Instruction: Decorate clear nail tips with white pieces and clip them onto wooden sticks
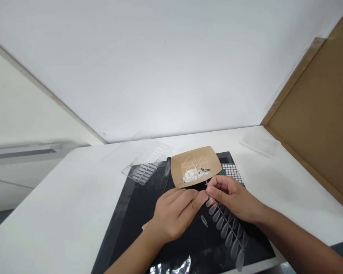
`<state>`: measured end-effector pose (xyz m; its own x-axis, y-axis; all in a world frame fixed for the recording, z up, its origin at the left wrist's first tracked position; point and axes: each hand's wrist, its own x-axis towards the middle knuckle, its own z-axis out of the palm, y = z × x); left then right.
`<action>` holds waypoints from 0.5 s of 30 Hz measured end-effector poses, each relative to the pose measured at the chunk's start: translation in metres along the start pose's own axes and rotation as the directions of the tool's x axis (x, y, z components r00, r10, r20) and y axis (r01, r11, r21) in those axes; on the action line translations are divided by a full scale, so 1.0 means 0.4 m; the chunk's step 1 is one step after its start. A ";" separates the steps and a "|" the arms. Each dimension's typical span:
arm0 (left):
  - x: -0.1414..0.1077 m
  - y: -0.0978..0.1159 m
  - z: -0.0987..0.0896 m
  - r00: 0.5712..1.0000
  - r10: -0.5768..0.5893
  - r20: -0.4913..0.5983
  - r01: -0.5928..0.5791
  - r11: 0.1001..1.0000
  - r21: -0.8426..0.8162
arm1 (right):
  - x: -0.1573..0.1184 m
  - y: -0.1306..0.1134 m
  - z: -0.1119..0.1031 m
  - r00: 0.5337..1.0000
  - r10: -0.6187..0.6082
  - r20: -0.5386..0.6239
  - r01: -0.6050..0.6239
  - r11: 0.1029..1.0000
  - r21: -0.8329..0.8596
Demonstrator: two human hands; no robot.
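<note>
A branching strip of clear false nail tips (224, 230) hangs slantwise over the black mat (134, 224), its tips fanned out along a thin central stem. My right hand (231, 196) pinches the upper end of this strip between thumb and finger. Right beside it, my left hand (178, 213) is closed, thumb and forefinger pressed together at a nail tip near the strip's end. The fingertips of both hands almost touch, and the small piece between them is mostly hidden. One loose nail tip (204, 221) lies on the mat below my hands.
Behind my hands, a brown card tray (177, 169) holds white scraps and thin sticks. Clear plastic trays (145, 171) with nail shapes overlap the mat's far left. A sheet of white dots (234, 173) lies at right, a clear plastic box (258, 144) farther back. Cardboard (317, 125) stands right.
</note>
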<state>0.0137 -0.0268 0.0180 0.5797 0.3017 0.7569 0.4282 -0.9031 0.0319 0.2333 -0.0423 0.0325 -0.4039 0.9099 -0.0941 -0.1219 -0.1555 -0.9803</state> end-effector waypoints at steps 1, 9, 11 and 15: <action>0.000 0.001 -0.002 1.000 0.015 -0.002 -0.015 1.000 0.014 | 0.000 0.000 0.001 1.000 0.000 -0.007 0.000 1.000 -0.003; 0.021 0.027 -0.013 0.992 0.092 -0.083 -0.084 0.992 0.093 | -0.015 -0.023 0.009 0.999 0.010 -0.032 -0.012 0.999 -0.038; 0.024 0.037 -0.013 0.996 0.026 -0.091 -0.023 0.999 0.028 | -0.014 -0.020 0.005 1.000 -0.002 0.001 0.002 1.000 -0.009; 0.033 0.034 -0.019 0.990 -0.113 -0.081 0.107 0.991 -0.076 | -0.012 -0.006 -0.008 0.992 -0.040 0.116 0.028 0.995 0.099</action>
<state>0.0218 -0.0375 0.0335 0.4696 0.3761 0.7988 0.4337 -0.8863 0.1623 0.2384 -0.0453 0.0349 -0.5015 0.8645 -0.0345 -0.2220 -0.1671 -0.9606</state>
